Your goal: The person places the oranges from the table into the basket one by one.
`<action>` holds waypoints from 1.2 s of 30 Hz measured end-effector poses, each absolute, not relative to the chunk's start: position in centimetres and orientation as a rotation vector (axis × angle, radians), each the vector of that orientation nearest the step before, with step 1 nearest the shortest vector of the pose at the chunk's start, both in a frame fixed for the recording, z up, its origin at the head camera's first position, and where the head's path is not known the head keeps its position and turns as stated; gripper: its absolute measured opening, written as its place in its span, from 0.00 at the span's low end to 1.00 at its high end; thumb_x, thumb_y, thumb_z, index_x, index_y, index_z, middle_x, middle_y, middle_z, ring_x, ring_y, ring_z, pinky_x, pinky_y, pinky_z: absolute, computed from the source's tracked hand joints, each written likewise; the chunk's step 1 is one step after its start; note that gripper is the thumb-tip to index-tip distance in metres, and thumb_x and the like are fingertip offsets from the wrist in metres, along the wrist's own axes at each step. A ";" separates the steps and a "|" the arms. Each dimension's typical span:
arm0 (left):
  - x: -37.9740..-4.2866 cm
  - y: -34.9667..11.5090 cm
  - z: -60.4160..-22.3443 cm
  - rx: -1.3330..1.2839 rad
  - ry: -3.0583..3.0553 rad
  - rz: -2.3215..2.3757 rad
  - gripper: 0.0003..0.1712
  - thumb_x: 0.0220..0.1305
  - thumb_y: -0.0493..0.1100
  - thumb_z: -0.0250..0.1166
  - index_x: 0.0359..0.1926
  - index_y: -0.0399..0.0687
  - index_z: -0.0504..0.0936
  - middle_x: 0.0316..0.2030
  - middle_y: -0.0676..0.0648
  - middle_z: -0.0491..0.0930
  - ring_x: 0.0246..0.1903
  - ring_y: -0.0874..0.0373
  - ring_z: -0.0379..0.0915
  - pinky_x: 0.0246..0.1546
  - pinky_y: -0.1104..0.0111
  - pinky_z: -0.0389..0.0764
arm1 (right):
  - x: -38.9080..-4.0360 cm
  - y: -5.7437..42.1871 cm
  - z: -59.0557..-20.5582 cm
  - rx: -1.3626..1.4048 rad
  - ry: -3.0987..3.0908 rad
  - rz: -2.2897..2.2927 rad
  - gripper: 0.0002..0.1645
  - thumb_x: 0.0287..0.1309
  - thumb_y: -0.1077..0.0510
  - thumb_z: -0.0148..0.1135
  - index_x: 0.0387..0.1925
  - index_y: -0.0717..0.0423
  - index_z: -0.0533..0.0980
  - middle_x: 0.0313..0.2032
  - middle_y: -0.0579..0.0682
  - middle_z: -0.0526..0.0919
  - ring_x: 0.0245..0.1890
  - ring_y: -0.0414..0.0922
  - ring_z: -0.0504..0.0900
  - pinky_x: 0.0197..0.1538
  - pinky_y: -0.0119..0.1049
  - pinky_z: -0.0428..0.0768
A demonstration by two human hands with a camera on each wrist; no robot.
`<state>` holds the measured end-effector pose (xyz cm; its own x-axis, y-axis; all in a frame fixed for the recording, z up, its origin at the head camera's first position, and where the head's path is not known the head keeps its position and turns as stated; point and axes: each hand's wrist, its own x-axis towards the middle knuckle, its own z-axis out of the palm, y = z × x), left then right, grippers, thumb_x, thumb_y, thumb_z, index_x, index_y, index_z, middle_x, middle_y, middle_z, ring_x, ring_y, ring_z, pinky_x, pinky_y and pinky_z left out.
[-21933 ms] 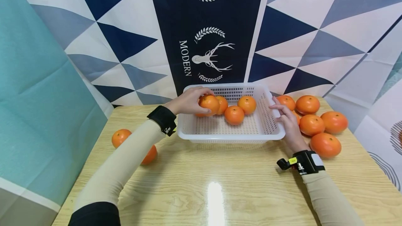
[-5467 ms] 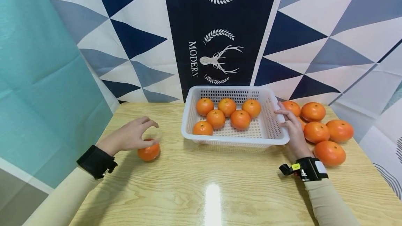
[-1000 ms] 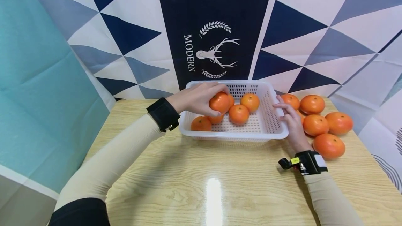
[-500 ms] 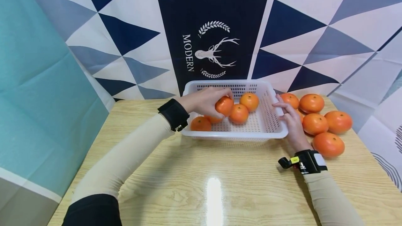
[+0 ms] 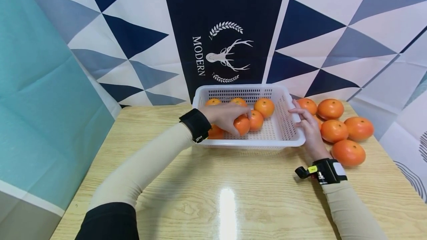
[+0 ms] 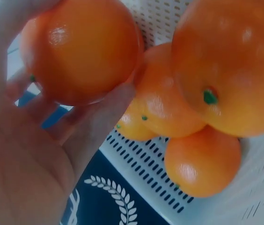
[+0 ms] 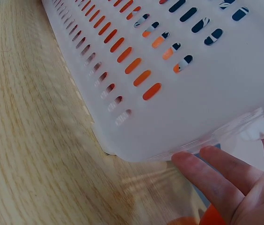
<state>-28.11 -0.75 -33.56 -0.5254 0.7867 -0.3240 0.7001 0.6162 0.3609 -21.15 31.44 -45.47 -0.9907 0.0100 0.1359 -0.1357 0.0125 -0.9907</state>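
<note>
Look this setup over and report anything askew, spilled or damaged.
One oddity: the deer print on the backdrop behind the basket lies sideways, its lettering running downward. I see no spill or damage among the oranges.

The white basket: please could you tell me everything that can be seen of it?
The white basket is rectangular and open-topped, with rounded corners and a smooth rim; it looks like plastic. Its walls have slots and its base small holes. It stands upright on the wooden table, one long side facing the person. Several oranges lie inside, and the left hand reaches in, holding another orange. The right hand touches the rim at the right end.
</note>
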 end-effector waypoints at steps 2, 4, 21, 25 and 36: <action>-28.0 -0.6 -33.7 1.190 2.372 0.233 0.35 0.69 0.48 0.78 0.72 0.56 0.74 0.64 0.47 0.80 0.63 0.50 0.73 0.67 0.60 0.76 | -21.1 31.4 -45.4 0.133 -2.159 2.135 0.30 0.76 0.68 0.38 0.63 0.46 0.80 0.94 0.46 0.47 0.95 0.55 0.38 0.89 0.29 0.58; -27.8 -0.4 -33.9 1.203 2.357 0.205 0.35 0.69 0.48 0.78 0.73 0.55 0.74 0.63 0.47 0.81 0.62 0.50 0.74 0.68 0.61 0.75 | -21.2 31.4 -45.4 0.130 -2.164 2.129 0.29 0.75 0.68 0.39 0.63 0.47 0.80 0.94 0.47 0.47 0.95 0.55 0.39 0.87 0.27 0.60; -27.2 0.7 -33.9 1.154 2.303 0.073 0.31 0.70 0.36 0.78 0.66 0.58 0.74 0.60 0.47 0.78 0.60 0.50 0.73 0.56 0.67 0.73 | -21.1 31.3 -45.2 0.123 -2.158 2.158 0.30 0.76 0.68 0.38 0.63 0.45 0.80 0.94 0.44 0.47 0.95 0.54 0.38 0.94 0.37 0.50; -27.1 0.7 -33.9 1.179 2.309 0.063 0.31 0.70 0.35 0.78 0.66 0.58 0.74 0.60 0.48 0.79 0.60 0.51 0.73 0.55 0.68 0.74 | -21.1 31.3 -45.1 0.128 -2.178 2.143 0.29 0.77 0.67 0.38 0.64 0.46 0.79 0.94 0.42 0.47 0.95 0.53 0.38 0.93 0.36 0.53; -26.2 0.9 -33.5 1.114 2.275 0.002 0.37 0.70 0.30 0.76 0.72 0.62 0.76 0.61 0.54 0.76 0.61 0.53 0.71 0.59 0.65 0.73 | -21.1 31.4 -45.2 0.115 -2.160 2.162 0.30 0.77 0.67 0.38 0.64 0.43 0.80 0.94 0.42 0.46 0.96 0.50 0.37 0.92 0.33 0.53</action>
<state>-26.22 0.85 -33.53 -0.4687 0.7195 -0.5124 0.7186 0.6479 0.2525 -21.11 31.42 -45.22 -0.9937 0.0060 0.1121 -0.1121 -0.0008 -0.9937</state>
